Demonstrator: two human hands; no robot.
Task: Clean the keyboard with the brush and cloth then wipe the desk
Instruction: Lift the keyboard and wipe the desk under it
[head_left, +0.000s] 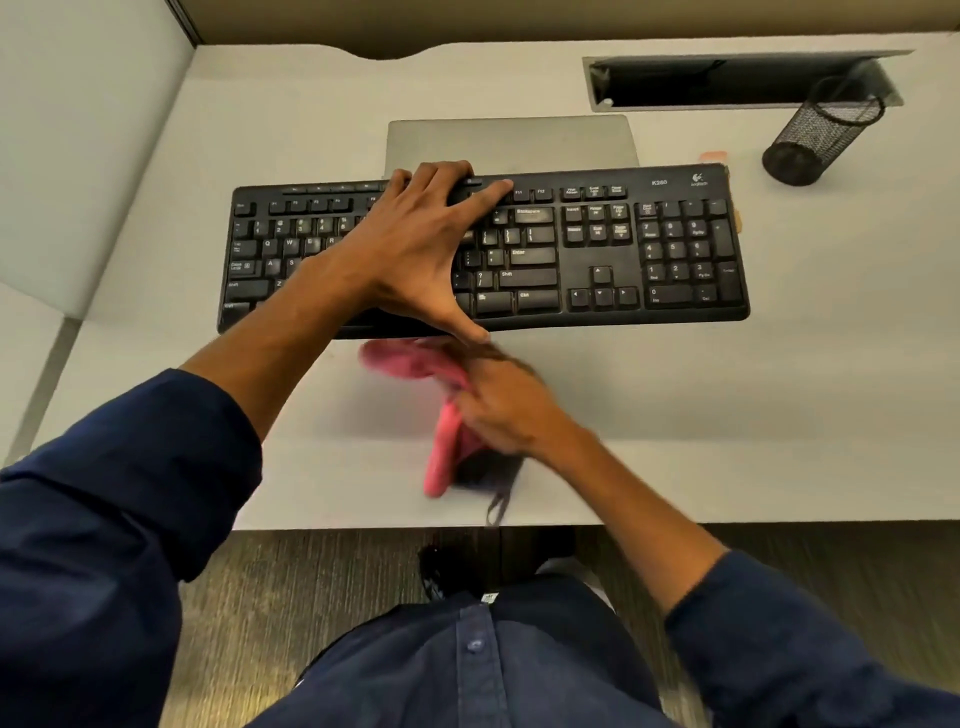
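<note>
Two hands work over the pale bench (779, 395). Your left hand (415, 249) lies spread across the middle of the black keyboard (597, 249), fingers curled over its far edge and thumb hooked at the near edge, so the grip spans the board's depth and presses on it. The keyboard lies lengthwise across the bench, its number pad at the right. Your right hand (498, 400) is just near of the keyboard, blurred, its grip closed around a pink cloth (447, 426); one fold of the cloth reaches left beneath your left thumb, another hangs toward the near edge of the bench. Something dark with a thin loop (496, 506) sits under that hand at the bench's near edge; you cannot tell from the blur what it is.

Behind the keyboard, touching or just beyond its far edge, a closed grey laptop (511, 143) lies flat. At the far right a black mesh pen cup (821, 137) stands tilted in the wide lens, well apart from the keyboard; its inside is too dark to tell the contents. Beside it, a rectangular cable opening (727, 83) is cut into the bench, dark inside. A small orange-pink item (712, 156) lies between the cup and the keyboard's far right corner. A grey partition (88, 156) closes the left side.
</note>
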